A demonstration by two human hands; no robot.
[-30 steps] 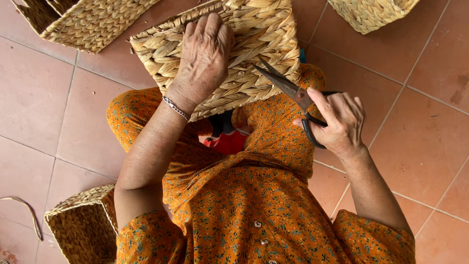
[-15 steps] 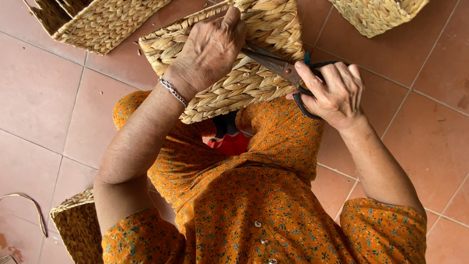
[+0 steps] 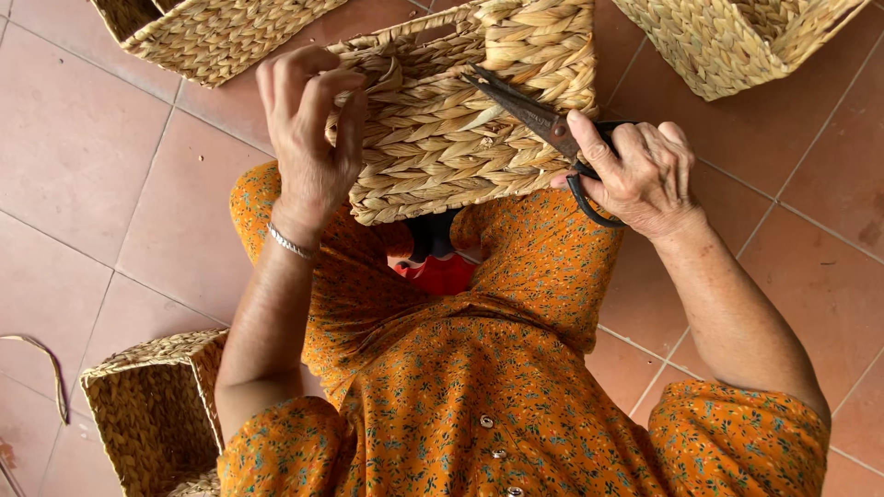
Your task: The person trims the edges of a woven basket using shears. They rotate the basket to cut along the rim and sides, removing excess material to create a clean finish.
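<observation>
Woven basket [image 3: 442, 138] sits on the person's lap, tipped on its side, centre of the scene, a bit to the far side. Pale straw colour, thick braided strands running in horizontal rows, rectangular body, rim braid heavier than the wall. Slot handle cut-out shows near its far edge. Weave looks tight, a few loose strand ends near the top right corner.

Left hand [image 3: 308, 138] grips the basket's left edge, fingers curled over the rim and clamped on it, thumb on the near face. Silver bracelet [image 3: 290, 244] on that wrist.

Right hand [image 3: 640, 175] holds dark scissors [image 3: 539, 120], fingers closed through the black loops. Blades lie across the basket's right upper corner, tips touching the weave; can't tell how far apart the blades are.

Around: 3 more baskets of the same weave on the terracotta tile floor [image 3: 83, 166]: 1 far left [image 3: 212, 32], 1 far right [image 3: 737, 41], 1 near left [image 3: 152, 414] just beside the left elbow. Orange floral dress [image 3: 479, 396] fills the near centre. Loose strand [image 3: 41, 368] lies on the tiles at the left edge.
</observation>
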